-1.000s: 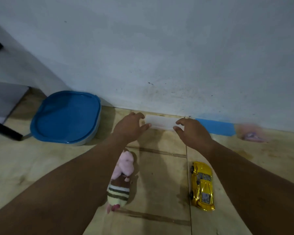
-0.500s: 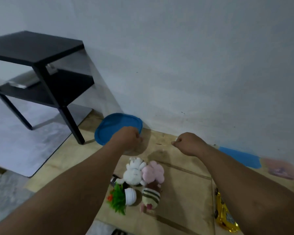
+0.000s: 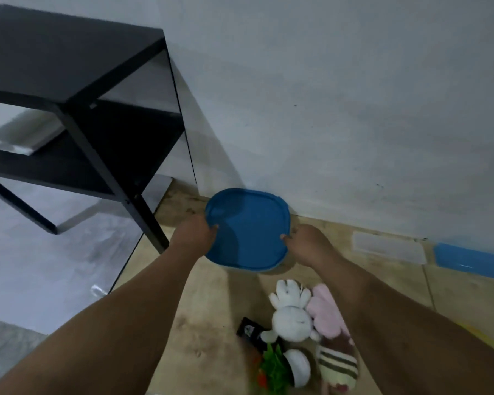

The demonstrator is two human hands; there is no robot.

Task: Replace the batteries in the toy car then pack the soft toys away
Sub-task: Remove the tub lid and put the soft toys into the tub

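Observation:
A round container with a blue lid [image 3: 247, 228] stands on the floor by the wall. My left hand [image 3: 196, 233] grips its left edge and my right hand [image 3: 307, 242] grips its right edge. Below the container lie soft toys: a white plush [image 3: 291, 312], a pink one with a striped body [image 3: 332, 342] and a green leafy one with a white pot [image 3: 283, 370]. A small black item [image 3: 248, 329] lies beside them. My right forearm hides the toy car, apart from a thin yellow sliver [image 3: 421, 334].
A black two-tier side table [image 3: 69, 89] stands at the left, one leg close to the container. A clear flat box [image 3: 388, 248] and a blue lid [image 3: 471, 260] lie along the wall at the right. Grey matting [image 3: 54, 252] covers the floor at left.
The view swung left and my hands moved from the clear box by the wall to the blue-lidded container, then closed on its two sides.

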